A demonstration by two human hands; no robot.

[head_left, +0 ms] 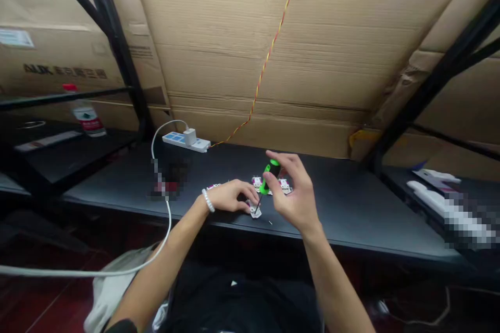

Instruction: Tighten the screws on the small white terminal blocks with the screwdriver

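My right hand (291,184) grips a screwdriver (269,177) with a green and black handle, its shaft slanting down to the left. The tip meets a small white piece (255,210) near the front edge of the dark table. With bent fingers, my left hand (236,195) holds that white piece against the tabletop; its exact kind is too small to make out. Behind the screwdriver lie white and purple parts (286,186), partly covered by my right hand. A tiny pin-like piece (270,222) rests just right of the white piece.
A white power strip (175,139) with a plugged-in charger (189,137) stands at the back left. Its white cable (170,218) hangs over the front edge. Cardboard (219,36) walls the back, and black shelf posts (128,62) flank the table. A bottle (89,118) stands left.
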